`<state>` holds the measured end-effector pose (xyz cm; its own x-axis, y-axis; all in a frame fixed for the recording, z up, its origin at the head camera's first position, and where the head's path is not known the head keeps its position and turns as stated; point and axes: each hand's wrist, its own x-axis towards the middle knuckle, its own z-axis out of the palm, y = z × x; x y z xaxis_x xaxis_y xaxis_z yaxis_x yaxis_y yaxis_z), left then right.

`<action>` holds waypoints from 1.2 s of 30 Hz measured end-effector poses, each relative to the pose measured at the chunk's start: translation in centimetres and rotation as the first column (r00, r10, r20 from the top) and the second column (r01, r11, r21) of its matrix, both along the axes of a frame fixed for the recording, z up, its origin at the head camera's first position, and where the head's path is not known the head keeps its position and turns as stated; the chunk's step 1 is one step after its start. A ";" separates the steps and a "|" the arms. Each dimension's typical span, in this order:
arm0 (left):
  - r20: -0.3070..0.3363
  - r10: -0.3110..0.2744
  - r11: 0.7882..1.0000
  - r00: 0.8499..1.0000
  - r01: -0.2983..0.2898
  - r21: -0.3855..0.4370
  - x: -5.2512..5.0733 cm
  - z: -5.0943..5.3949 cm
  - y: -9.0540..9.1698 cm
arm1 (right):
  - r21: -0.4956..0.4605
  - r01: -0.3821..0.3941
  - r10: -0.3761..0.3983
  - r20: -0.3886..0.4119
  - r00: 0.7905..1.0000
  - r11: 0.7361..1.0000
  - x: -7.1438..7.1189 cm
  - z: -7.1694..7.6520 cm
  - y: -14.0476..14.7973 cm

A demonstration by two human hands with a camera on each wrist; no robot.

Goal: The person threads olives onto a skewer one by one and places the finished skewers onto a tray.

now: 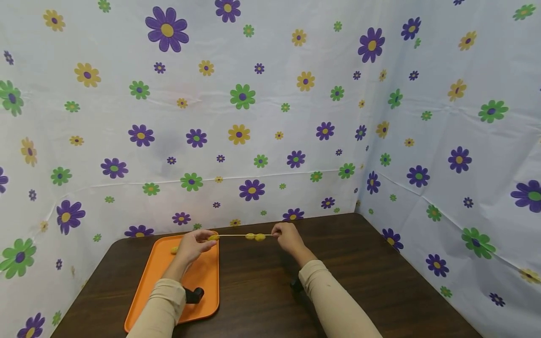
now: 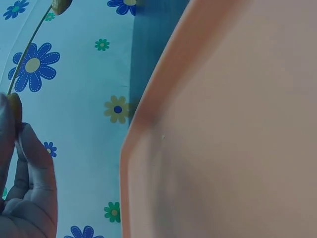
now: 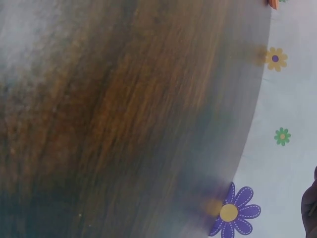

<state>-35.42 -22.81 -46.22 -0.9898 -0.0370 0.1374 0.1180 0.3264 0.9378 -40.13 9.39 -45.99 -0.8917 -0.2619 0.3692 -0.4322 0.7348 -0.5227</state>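
A thin light skewer (image 1: 232, 235) stretches level between the two hands above the table. Two yellow pieces (image 1: 255, 237) sit side by side on it, nearer the right hand. My left hand (image 1: 192, 246) pinches another yellow piece (image 1: 213, 237) at the skewer's left end; the left wrist view shows that piece (image 2: 15, 106) between thumb and fingers of the hand (image 2: 30, 188). My right hand (image 1: 289, 238) pinches the skewer's right end. Only a sliver of the right hand (image 3: 310, 208) shows in the right wrist view.
An orange tray (image 1: 209, 281) lies on the dark wooden table (image 1: 253, 291) at the left, beneath my left arm. One more yellow piece (image 1: 174, 250) is on the tray, beside the left hand. Flower-patterned sheets (image 1: 262, 117) hang behind the table and to its right.
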 end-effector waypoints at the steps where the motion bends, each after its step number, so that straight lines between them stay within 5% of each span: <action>1: 0.002 -0.004 1.000 1.000 0.004 0.029 0.0 -0.1 0.0 | 0.000 0.000 0.000 -0.002 1.000 1.000 0.0 0.0 0.0; 6: 0.028 -0.010 0.976 1.000 0.004 0.220 -0.1 -0.3 0.2 | 0.001 -0.004 0.004 -0.003 1.000 1.000 0.0 -0.2 0.1; 15: 0.065 0.015 0.888 0.998 -0.043 0.457 -0.3 -0.9 1.3 | -0.028 -0.005 0.005 0.032 0.999 1.000 -0.1 -0.3 0.4; 29: 0.112 0.018 0.809 0.993 -0.081 0.583 -0.5 -1.2 2.2 | -0.003 0.020 -0.020 0.047 0.999 1.000 -0.4 -0.4 0.7; 36: 0.118 0.021 0.807 0.993 -0.086 0.584 -0.5 -1.1 2.5 | 0.005 0.019 -0.019 0.029 0.999 1.000 -0.4 -0.3 0.7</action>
